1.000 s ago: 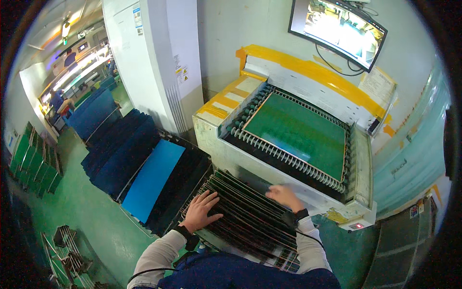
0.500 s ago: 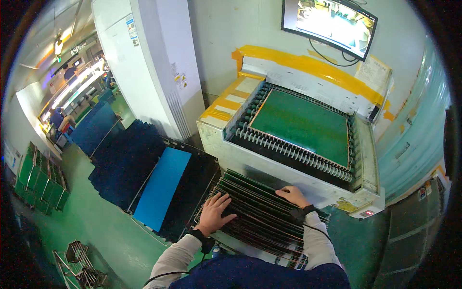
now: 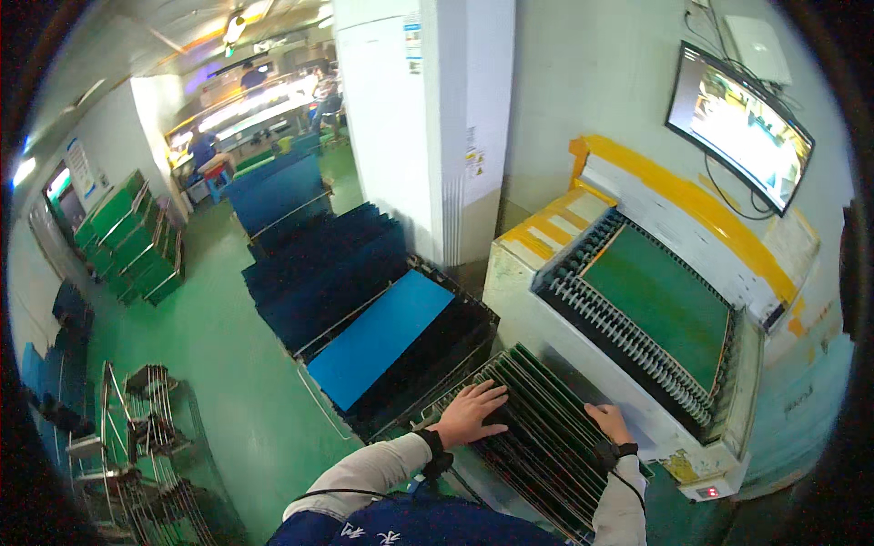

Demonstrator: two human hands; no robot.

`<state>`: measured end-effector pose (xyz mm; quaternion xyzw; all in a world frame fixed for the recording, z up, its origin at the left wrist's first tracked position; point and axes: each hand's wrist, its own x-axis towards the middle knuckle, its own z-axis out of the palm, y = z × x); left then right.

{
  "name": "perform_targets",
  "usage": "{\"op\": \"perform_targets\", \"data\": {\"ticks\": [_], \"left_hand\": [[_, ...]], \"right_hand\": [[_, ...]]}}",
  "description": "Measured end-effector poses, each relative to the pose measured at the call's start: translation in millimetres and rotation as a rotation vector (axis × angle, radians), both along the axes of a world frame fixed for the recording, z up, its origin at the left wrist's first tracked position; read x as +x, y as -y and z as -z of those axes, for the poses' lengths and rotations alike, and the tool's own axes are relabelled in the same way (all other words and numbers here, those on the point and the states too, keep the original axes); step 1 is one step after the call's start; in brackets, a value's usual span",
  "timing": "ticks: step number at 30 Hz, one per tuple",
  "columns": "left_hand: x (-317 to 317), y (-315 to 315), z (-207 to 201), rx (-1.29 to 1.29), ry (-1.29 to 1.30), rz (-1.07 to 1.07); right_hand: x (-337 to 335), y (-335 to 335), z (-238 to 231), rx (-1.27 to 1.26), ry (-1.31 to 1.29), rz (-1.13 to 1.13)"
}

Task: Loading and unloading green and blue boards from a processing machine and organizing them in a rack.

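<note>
A rack of thin, dark green panels (image 3: 546,428), standing on edge in a close row, is right in front of me. My left hand (image 3: 472,414) lies over the panels' top edges near the left end, its fingers spread and stretched out. At the right side of the row, my right hand (image 3: 610,423) has its fingers curled around a panel's upper edge; its fingertips are partly hidden. Beyond the rack, a larger green panel (image 3: 660,300) lies flat on the rollers (image 3: 628,337) of a white machine (image 3: 519,273).
Left of the rack, a bright blue sheet (image 3: 382,337) lies on a black rack beside many dark blue sheets (image 3: 328,264). Empty metal racks (image 3: 150,437) stand on the green floor (image 3: 228,382). A screen (image 3: 742,127) hangs on the wall. People (image 3: 208,150) sit far off.
My view has turned left, so the machine and screen sit farther right and more of the floor and racks shows. Both hands remain at the panels.
</note>
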<state>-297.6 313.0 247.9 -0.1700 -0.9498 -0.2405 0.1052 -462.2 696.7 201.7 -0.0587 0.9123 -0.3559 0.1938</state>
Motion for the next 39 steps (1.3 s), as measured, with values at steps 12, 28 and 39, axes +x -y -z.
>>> {"op": "perform_targets", "data": {"ticks": [12,28,39], "left_hand": [[0,3,16,0.016,0.017,0.013],[3,3,14,0.060,-0.006,-0.024],[8,11,19,0.028,-0.024,-0.016]], "right_hand": [[-19,-4,15,-0.047,-0.303,0.002],[-11,-5,16,0.092,-0.311,-0.252],[4,8,-99,0.320,-0.645,-0.199]]}}
